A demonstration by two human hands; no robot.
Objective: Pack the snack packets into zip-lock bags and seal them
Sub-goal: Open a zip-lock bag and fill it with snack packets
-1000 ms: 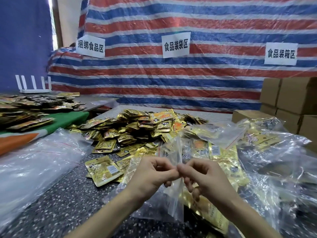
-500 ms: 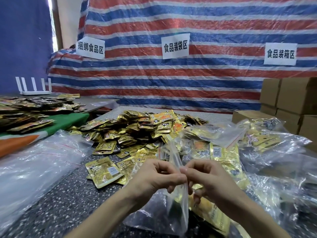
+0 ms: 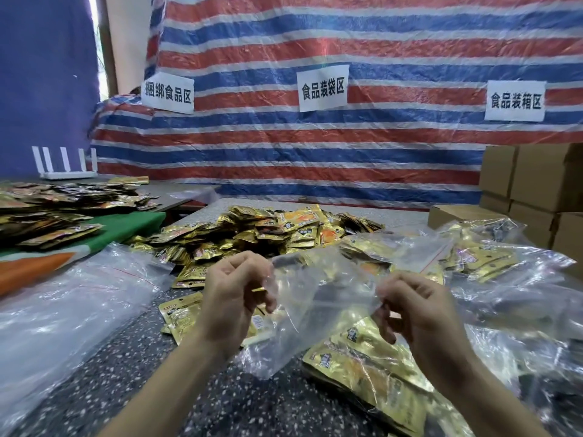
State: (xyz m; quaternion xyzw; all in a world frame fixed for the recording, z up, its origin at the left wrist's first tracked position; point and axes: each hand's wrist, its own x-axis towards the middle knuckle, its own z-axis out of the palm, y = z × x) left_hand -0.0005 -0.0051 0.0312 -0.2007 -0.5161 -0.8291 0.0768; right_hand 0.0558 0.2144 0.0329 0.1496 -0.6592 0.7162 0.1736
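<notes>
Zip-lock bag point(image 3: 318, 310) hangs clear and crumpled between our two hands in the head view, held above the speckled table point(image 3: 151, 389). Our left hand point(image 3: 235, 298) pinches its left edge, fingers curled tight round the plastic. Our right hand point(image 3: 419, 313) pinches the right edge the same way, so the film stretches across the gap. Whether the bag's mouth is parted we cannot tell. Under the bag and beside our right wrist lie gold snack packets point(image 3: 366, 370). Behind the hands a heap of loose packets point(image 3: 268, 234) covers the middle of the table. To the left lies a pile of flat clear bags point(image 3: 72, 298); to the right sit filled bags point(image 3: 485, 260), in front of cardboard boxes point(image 3: 533, 178). A striped tarpaulin point(image 3: 315, 152) with three paper signs point(image 3: 322, 87) hangs behind
</notes>
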